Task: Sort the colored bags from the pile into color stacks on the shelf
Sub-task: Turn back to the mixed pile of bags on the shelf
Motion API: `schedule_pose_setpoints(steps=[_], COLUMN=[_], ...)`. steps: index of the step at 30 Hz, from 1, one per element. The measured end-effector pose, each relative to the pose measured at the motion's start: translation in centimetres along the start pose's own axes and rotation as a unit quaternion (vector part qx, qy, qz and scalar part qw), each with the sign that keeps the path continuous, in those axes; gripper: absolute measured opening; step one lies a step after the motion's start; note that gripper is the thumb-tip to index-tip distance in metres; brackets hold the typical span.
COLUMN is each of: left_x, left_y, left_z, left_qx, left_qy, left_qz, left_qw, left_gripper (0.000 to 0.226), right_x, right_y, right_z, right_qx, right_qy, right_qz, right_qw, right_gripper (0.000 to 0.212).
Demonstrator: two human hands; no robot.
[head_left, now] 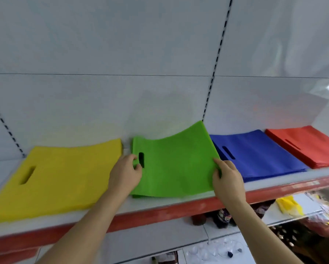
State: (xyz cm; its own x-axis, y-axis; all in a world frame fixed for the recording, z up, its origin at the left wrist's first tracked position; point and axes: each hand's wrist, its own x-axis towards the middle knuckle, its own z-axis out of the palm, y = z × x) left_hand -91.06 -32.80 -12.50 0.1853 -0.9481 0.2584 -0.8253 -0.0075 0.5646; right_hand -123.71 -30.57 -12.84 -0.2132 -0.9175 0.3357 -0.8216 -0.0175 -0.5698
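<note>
Four color stacks lie side by side on the white shelf (pixel 156 203): a yellow stack (pixel 64 174) at left, a green stack (pixel 175 164) in the middle, a blue stack (pixel 259 151), and a red stack (pixel 312 145) at far right. My left hand (pixel 126 173) pinches the top green bag at its left edge by the handle slot. The same bag's right edge is pinched by my right hand (pixel 226 176). The green bag's far right corner curls up off the stack.
The shelf has a red front strip (pixel 179 209) and a white back panel with slotted uprights (pixel 217 60). Below at right, a lower shelf holds yellow bags (pixel 289 205), clear-wrapped goods and dark items.
</note>
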Motion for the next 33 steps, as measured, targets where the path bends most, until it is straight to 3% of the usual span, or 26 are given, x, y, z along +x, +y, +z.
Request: schedule_pose_setpoints(steps=[10,17,23,26,29,33], left_x=[0.6,0.3,0.4,0.0,-1.2,-4.1], left_y=[0.1,0.6,1.4,2.1,3.0,3.8], left_z=[1.8,2.7,3.1,3.0,2.3,0.9], left_qx=[0.119,0.177,0.2,0.212,0.233,0.258], left_qy=[-0.007,-0.034,-0.032,-0.025,0.017,0.069], left_qz=[-0.018,-0.033,-0.057,-0.073,-0.074,-0.079], left_qw=[0.993,0.983,0.978,0.974,0.969,0.96], left_gripper=[0.037,0.033,0.032,0.044,0.061,0.066], right_x=[2.9,3.4,4.5,4.6,4.5,3.6], right_y=[-0.1,1.2,1.7,1.9,1.3,-0.7], right_z=[2.3,3.4,3.4,2.9,2.0,1.9], right_qx=[-0.113,-0.181,-0.187,-0.178,-0.182,-0.191], right_qy=[-0.1,-0.127,-0.169,-0.182,-0.165,-0.163], right_qz=[-0.007,-0.017,-0.062,-0.074,-0.111,-0.188], right_qw=[0.989,0.975,0.966,0.964,0.963,0.95], right_gripper=[0.051,0.038,0.056,0.066,0.077,0.08])
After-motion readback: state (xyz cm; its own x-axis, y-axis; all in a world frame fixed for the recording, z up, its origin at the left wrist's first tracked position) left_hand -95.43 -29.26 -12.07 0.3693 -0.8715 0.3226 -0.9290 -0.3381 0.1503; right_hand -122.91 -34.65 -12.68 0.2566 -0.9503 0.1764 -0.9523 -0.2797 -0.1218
